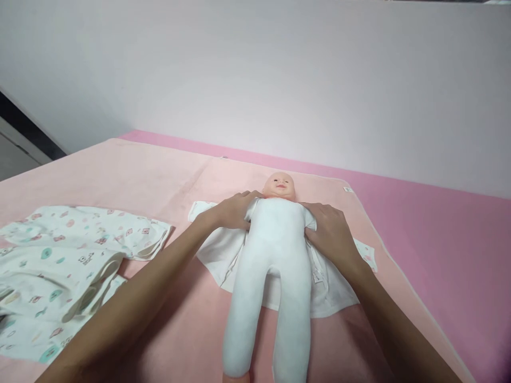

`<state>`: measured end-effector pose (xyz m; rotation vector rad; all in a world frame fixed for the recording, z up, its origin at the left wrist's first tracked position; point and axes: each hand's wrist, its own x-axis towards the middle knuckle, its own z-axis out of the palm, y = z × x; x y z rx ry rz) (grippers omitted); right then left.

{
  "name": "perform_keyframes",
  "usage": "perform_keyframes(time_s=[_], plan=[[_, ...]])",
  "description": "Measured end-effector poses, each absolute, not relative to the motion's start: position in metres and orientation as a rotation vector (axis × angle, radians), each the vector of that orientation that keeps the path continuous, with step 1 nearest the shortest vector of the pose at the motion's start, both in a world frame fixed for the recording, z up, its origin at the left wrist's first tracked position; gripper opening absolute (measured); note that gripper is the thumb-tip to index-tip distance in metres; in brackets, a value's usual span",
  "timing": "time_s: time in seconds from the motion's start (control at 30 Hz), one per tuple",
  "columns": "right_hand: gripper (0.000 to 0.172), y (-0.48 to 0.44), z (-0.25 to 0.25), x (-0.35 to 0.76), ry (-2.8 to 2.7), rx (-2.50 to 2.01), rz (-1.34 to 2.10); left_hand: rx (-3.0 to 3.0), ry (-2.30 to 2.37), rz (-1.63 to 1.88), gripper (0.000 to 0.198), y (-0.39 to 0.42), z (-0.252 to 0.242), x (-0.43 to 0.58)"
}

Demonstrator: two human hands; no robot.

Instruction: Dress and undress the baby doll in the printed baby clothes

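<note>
A baby doll [275,250] with a white cloth body and a plastic head lies on its back on an opened white garment [223,250], head pointing away from me. My left hand [231,210] rests at the doll's shoulder on the left, fingers curled over the doll's arm and the garment. My right hand [331,231] lies at the other shoulder, fingers closed over the doll's arm and the garment's edge there. What the fingertips pinch is partly hidden.
A pale pink towel [151,175] covers the bed under the doll. A darker pink sheet [439,250] shows to the right and behind. Printed white baby clothes [59,260] lie in a heap at the left. A plain wall stands behind.
</note>
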<state>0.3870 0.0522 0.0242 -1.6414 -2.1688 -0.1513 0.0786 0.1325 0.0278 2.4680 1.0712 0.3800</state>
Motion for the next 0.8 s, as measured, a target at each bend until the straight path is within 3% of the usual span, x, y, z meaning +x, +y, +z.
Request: perform_keyframes(time_s=[0.13, 0.27, 0.47, 0.8], plan=[[0.054, 0.055, 0.017, 0.389, -2.113, -1.623, -0.254, 2.471, 1.150, 0.473, 0.073, 0.135, 0.016, 0.085], [0.058, 0.060, 0.001, 0.392, -2.087, -1.665, -0.223, 2.519, 1.327, 0.521, 0.064, 0.131, 0.005, 0.094], [0.068, 0.063, -0.024, 0.392, -2.090, -1.686, -0.265, 2.696, 1.516, 0.592, 0.064, 0.123, -0.013, 0.103], [0.064, 0.052, -0.028, 0.383, -2.018, -1.606, -0.449, 2.667, 1.484, 0.801, 0.068, 0.089, -0.026, 0.095]])
